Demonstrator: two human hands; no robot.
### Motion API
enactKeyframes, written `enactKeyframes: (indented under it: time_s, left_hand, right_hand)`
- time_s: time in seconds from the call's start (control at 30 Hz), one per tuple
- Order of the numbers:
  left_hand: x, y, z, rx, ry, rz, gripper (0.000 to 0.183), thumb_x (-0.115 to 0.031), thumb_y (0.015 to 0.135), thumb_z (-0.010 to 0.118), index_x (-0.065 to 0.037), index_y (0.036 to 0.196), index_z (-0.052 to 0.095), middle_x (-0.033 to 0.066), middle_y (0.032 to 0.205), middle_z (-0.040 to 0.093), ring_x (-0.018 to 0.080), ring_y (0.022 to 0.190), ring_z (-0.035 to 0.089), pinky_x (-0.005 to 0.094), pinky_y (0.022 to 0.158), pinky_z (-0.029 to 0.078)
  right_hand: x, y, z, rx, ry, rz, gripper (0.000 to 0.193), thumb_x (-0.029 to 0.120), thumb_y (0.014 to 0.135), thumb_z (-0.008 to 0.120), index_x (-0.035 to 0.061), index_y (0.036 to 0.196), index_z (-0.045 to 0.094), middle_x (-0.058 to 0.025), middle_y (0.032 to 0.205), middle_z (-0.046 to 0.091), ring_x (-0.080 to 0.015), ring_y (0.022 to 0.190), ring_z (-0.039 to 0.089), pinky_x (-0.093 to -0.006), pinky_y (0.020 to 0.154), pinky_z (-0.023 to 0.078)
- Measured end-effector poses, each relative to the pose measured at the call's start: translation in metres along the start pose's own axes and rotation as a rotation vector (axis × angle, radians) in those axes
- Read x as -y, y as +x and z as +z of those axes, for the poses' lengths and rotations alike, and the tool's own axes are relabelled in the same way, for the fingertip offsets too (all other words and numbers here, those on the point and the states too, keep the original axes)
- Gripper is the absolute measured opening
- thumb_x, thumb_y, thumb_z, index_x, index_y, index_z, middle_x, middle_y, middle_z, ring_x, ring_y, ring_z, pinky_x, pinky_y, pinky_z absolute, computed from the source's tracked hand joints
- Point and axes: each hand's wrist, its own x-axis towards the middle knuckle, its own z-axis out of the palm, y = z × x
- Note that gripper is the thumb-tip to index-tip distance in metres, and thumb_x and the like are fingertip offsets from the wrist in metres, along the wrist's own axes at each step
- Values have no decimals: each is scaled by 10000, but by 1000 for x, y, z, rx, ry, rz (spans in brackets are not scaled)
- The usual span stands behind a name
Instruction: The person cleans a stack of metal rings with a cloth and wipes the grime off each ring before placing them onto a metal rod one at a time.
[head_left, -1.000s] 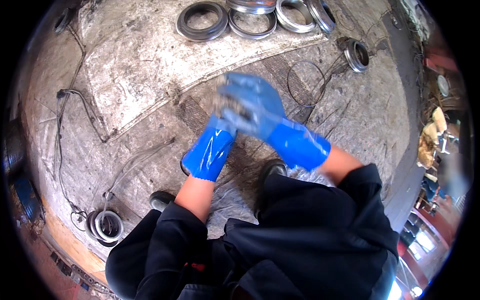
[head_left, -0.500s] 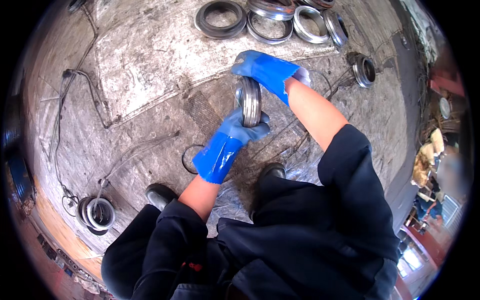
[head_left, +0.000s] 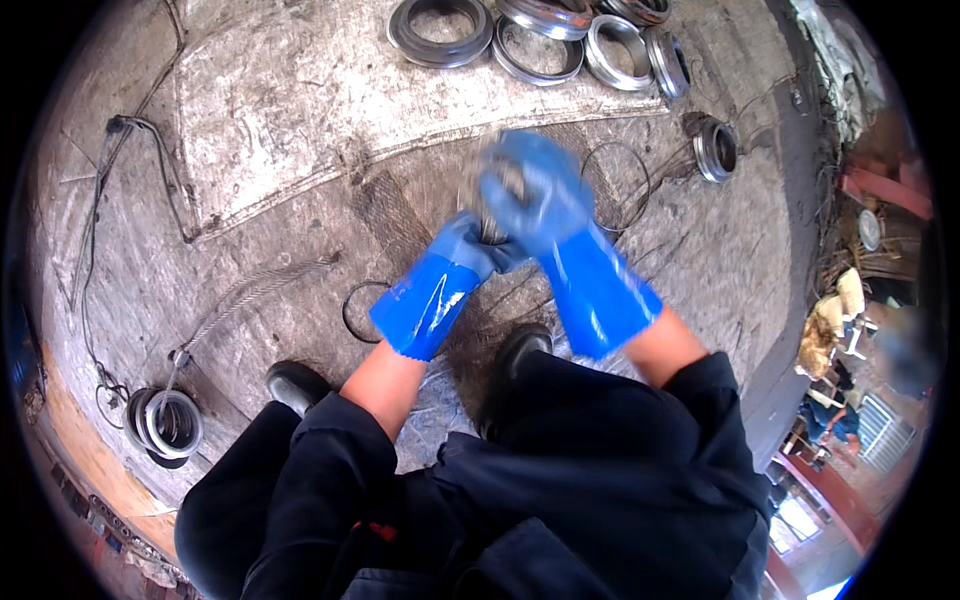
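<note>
In a blue rubber glove, my left hand point(head_left: 466, 244) grips the lower end of a thick metal ring point(head_left: 491, 229) that stands on edge above the floor. My right hand point(head_left: 537, 188), gloved the same way, lies across the ring's upper part and hides most of it. Motion blurs its fingers, so whether they grip the ring cannot be made out. A thin dark hoop point(head_left: 350, 312) lies on the floor beside my left cuff. Another thin, larger hoop point(head_left: 645, 188) lies to the right of my right hand.
Several metal rings point(head_left: 440, 60) sit at the far side, some stacked. One separate ring point(head_left: 715, 150) stands at the right. More rings point(head_left: 172, 424) lie at the left by a wire rope point(head_left: 235, 305). My dark boots point(head_left: 297, 386) are close below. A person point(head_left: 838, 422) is far off at right.
My right hand has swung from beyond the ring's upper end to nearer me, and now covers much of the ring. The left hand keeps its hold. The large thin hoop has come into sight.
</note>
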Motion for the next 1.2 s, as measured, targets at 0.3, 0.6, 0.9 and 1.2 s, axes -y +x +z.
enactKeyframes:
  time_s: [0.3, 0.6, 0.9, 1.2]
  left_hand:
    - [11, 0, -63, 110, 1205, 449, 350, -22, 797, 795, -42, 1126, 677, 97, 981, 732, 189, 923, 710, 358, 829, 585]
    - [9, -54, 36, -143, 652, 155, 335, -89, 917, 737, 67, 1188, 618, 166, 1003, 721, 260, 884, 721, 360, 754, 594]
    - [1, -14, 26, 120, 211, 249, 320, -112, 991, 611, 24, 1277, 565, 145, 1103, 684, 206, 903, 708, 355, 775, 585]
    - [16, -27, 26, -58, 1161, 262, 186, -103, 907, 720, -54, 1086, 704, 50, 979, 713, 133, 852, 666, 282, 791, 544]
  right_hand:
    - [-56, 83, 41, 711, -25, 735, 661, 509, 847, 643, 63, 1334, 625, -218, 1347, 621, -316, 1156, 653, -371, 1038, 481]
    - [-9, 24, 0, 207, 703, 1134, 358, 255, 966, 671, 11, 1227, 650, -145, 1146, 707, -212, 1046, 672, -328, 989, 517]
    - [35, -15, -38, -82, 117, -40, 348, 254, 906, 708, 51, 1188, 674, -158, 1143, 704, -303, 1049, 695, -415, 881, 583]
    - [-30, 40, -3, 230, -14, 535, 383, 353, 884, 625, 39, 1079, 726, -197, 1046, 724, -374, 990, 694, -445, 902, 547]
